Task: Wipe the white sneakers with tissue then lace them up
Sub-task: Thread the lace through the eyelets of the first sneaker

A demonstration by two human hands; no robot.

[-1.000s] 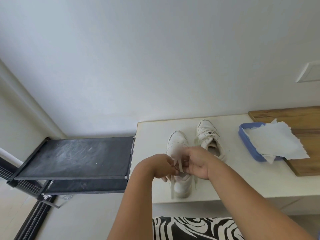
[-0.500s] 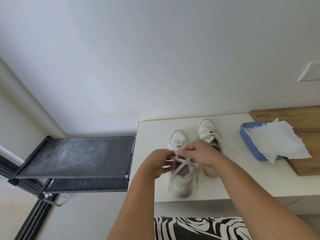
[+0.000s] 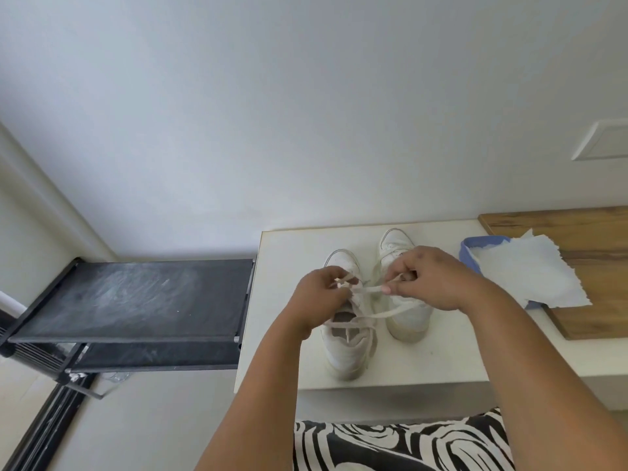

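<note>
Both hands, left hand (image 3: pixel 319 294) and right hand (image 3: pixel 428 277), grip pinching the lace (image 3: pixel 368 289) over the left sneaker (image 3: pixel 346 348).

L hand (image 3: pixel 321 288) & R hand (image 3: pixel 430 277) raised side by side, fingers curled, pinching.

Two white sneakers (image 3: pixel 346 351) with off-white laces (image 3: pixel 370 289) and greyish linings stand on a cream worktop (image 3: pixel 441 362). Beside them, a white tissue (image 3: pixel 530 273) spills from a blue holder (image 3: pixel 475 248) over a brown wood-grain board (image 3: pixel 594 300). The rack (image 3: pixel 136 297) to the left is black, smeared with pale dust. A black-and-white zebra-swirl fabric (image 3: pixel 390 447) shows below, under a plain grey-white wall (image 3: pixel 306 113).
</note>
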